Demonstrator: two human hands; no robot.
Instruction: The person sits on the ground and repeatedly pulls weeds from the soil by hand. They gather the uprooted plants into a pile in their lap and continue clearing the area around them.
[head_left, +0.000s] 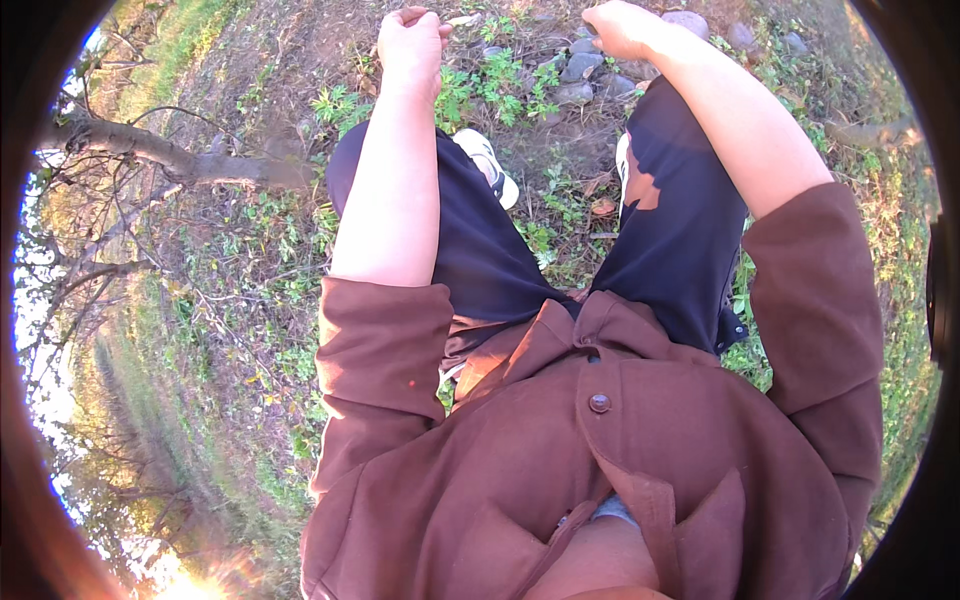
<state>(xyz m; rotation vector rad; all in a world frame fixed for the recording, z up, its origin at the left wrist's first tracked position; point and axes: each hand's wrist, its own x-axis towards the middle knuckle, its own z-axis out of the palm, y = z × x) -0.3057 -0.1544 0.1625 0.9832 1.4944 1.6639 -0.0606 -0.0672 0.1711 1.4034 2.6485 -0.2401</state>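
My left hand is stretched out at the top of the view, its fingers curled in, close to a pale leaf or scrap at its fingertips; whether it pinches that cannot be told. At the upper right, my right hand is bent at the wrist beside a group of grey stones, with its fingertips partly hidden. Between the hands grow leafy green weeds. Below them are my knees in dark trousers and a white shoe.
A bare tree branch reaches in from the left towards my left knee. Larger rounded stones lie beyond my right forearm. Weeds, dry grass and a brown leaf cover the soil between my legs.
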